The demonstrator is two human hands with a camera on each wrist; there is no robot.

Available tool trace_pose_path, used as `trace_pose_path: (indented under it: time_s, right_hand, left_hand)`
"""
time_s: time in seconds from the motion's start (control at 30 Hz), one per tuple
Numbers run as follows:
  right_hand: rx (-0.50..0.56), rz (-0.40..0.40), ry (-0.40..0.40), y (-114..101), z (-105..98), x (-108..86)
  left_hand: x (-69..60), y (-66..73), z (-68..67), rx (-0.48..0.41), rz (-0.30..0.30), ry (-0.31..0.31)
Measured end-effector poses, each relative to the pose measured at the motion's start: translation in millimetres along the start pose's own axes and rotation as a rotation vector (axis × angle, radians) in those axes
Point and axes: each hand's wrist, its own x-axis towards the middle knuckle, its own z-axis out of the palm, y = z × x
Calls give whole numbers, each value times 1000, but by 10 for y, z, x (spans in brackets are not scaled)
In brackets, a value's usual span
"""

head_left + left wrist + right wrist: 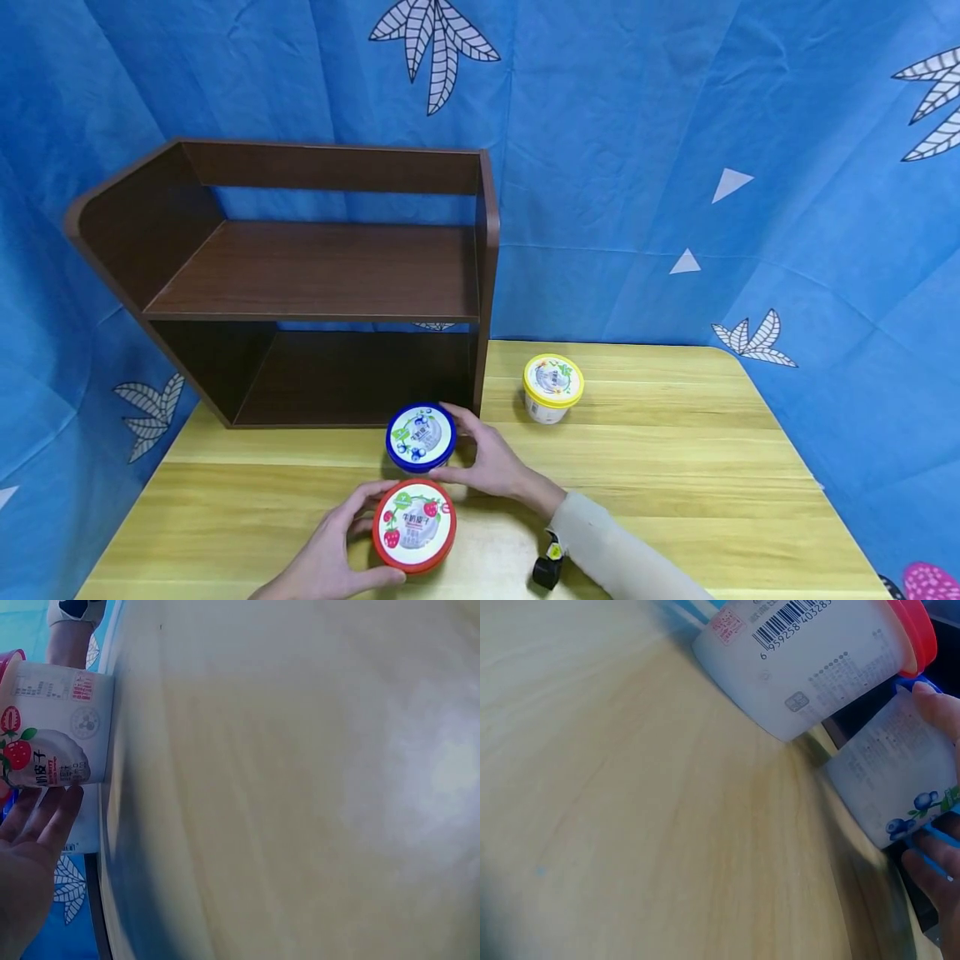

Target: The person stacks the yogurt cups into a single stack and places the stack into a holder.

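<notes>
While the left hand (327, 550) grips a round, white, plastic-looking tub with a red lid (414, 527), the right hand (492, 464) grips a round, white, plastic-looking tub with a blue lid (421, 437). The step looks like holding 2 tubs, and the next move likely calls for steady hands. Each tub sits in the curve of its hand, the blue-lidded tub near a brown wooden shelf (322, 268), the red-lidded tub farther from it

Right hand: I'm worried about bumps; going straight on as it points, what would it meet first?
The blue-lidded tub that the right hand holds; beyond it, probably the dark shelf, though depth is unclear.
</notes>
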Motion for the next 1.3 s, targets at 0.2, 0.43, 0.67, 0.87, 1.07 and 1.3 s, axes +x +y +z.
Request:
trace_pose_path:
  time_s: [0.2, 0.43, 0.67, 0.87, 1.07, 1.3]
  right_hand:
    - [21, -14, -9, 15, 11, 23]
    - [19, -33, -4, 31, 19, 22]
    - [15, -33, 4, 33, 17, 13]
    - [17, -14, 15, 55, -3, -18]
    - [34, -9, 45, 56, -82, -84]
    - [32, -16, 94, 22, -206, -180]
  left_hand:
    - [1, 10, -1, 1, -9, 3]
    - [11, 7, 1, -14, -11, -4]
    - [22, 15, 4, -24, -21, -7]
    - [23, -2, 8, -5, 4, 0]
    - [27, -8, 8, -6, 6, 8]
    - [32, 0, -3, -21, -11, 5]
